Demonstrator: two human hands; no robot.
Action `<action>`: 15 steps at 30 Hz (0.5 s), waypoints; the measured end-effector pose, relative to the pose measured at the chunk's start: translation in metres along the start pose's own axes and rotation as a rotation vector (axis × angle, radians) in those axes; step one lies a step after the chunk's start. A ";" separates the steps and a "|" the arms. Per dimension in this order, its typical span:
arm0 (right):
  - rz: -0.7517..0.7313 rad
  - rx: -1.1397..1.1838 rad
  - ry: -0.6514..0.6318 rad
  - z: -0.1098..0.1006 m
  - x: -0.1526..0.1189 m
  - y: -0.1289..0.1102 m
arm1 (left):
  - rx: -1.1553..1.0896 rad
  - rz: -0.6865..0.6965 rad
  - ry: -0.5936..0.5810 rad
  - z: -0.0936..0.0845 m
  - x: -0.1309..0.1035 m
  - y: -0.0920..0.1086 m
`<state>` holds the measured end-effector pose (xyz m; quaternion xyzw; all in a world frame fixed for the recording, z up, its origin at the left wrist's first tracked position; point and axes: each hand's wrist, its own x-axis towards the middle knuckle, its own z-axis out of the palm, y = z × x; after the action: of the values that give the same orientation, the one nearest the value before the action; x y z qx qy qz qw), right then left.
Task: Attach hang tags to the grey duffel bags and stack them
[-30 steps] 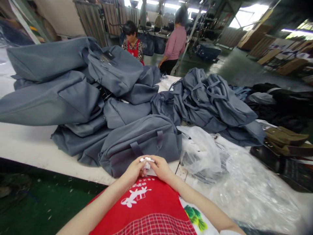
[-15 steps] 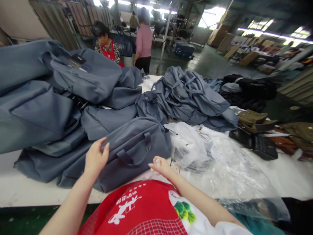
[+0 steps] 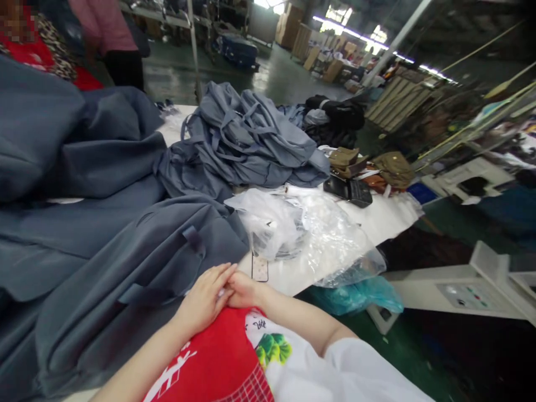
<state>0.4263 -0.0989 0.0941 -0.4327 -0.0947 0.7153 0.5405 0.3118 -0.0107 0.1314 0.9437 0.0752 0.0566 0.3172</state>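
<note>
My left hand (image 3: 206, 297) and my right hand (image 3: 242, 288) meet in front of the red apron (image 3: 209, 357). The left fingers are closed together and lie against the right hand's fingers. A trace of something small and whitish shows between them, too hidden to name. Just beyond the hands lies a grey-blue fabric bag (image 3: 138, 268) with short strap handles, on its side on the white table (image 3: 288, 282). A flat, phone-like rectangle (image 3: 260, 269) with a dark edge lies right of the hands.
More grey-blue bags (image 3: 247, 134) are heaped behind. Clear plastic bags (image 3: 330, 234) cover the table to the right, near small brown and black bags (image 3: 347, 190). A pale machine (image 3: 464, 290) stands at right. Two people are at the far left, one in a pink top (image 3: 90, 22).
My hands were apart, the right one pinching a small whitish thing; now they have come together. The view has swung right, bringing the pale machine into sight.
</note>
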 end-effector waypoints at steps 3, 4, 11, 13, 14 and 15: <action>0.012 -0.062 -0.158 -0.013 -0.008 -0.005 | -0.098 -0.106 0.008 0.015 0.000 -0.026; -0.020 -0.169 -0.138 -0.021 -0.011 -0.010 | -0.153 -0.166 0.016 0.017 -0.005 -0.034; -0.162 -1.248 0.833 -0.115 0.004 -0.125 | -0.691 -0.680 -0.200 0.037 -0.051 -0.057; -0.084 -1.303 0.910 -0.140 0.012 -0.162 | -0.740 -0.755 -0.211 0.039 -0.057 -0.057; -0.038 -1.329 0.923 -0.149 0.016 -0.175 | -0.741 -0.788 -0.195 0.039 -0.060 -0.057; 0.007 -1.357 0.924 -0.155 0.019 -0.185 | -0.742 -0.813 -0.177 0.038 -0.062 -0.057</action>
<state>0.6653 -0.0604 0.1015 -0.9166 -0.2733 0.2540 0.1436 0.2512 0.0003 0.0630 0.6648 0.3813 -0.1272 0.6297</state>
